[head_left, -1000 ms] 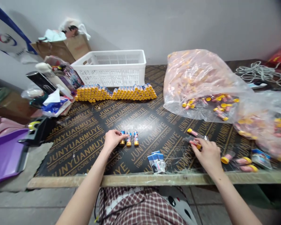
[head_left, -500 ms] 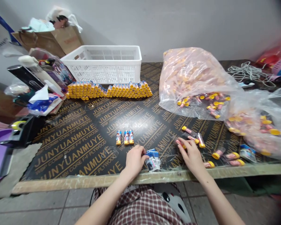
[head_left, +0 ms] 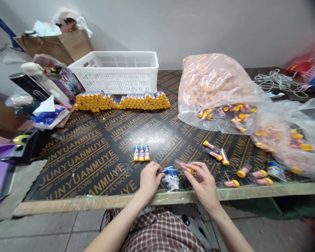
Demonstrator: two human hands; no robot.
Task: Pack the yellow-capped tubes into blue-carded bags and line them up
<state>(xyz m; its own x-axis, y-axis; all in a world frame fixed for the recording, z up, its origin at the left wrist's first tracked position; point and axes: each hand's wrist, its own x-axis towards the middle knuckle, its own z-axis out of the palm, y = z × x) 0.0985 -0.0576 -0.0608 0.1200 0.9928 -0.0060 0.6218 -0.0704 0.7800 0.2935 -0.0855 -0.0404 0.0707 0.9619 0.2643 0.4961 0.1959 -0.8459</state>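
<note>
My right hand (head_left: 202, 180) pinches a clear tube with a yellow cap (head_left: 183, 164), its clear end pointing left. Beside it, my left hand (head_left: 150, 178) is closed at the left edge of a small pile of blue and clear labels (head_left: 171, 179); whether it grips a label is too small to tell. Three labelled tubes (head_left: 142, 153) stand side by side just beyond my left hand. To the right lie several loose unlabelled tubes (head_left: 225, 157) with yellow caps. A long stack of labelled tubes (head_left: 144, 100) lies farther back, yellow ends facing me.
A white basket (head_left: 120, 77) stands behind the stack. Large plastic bags of tubes (head_left: 212, 80) fill the back right, near a coiled white cable (head_left: 278, 82). Bottles, a tissue pack (head_left: 47, 117) and a purple dustpan (head_left: 0, 171) are at the left. The table's front edge (head_left: 115, 203) runs close to me.
My right hand has moved left from the loose tubes, bringing one tube near the labels. The leftmost of the three labelled tubes now sits closer to the other two. My left hand has barely moved.
</note>
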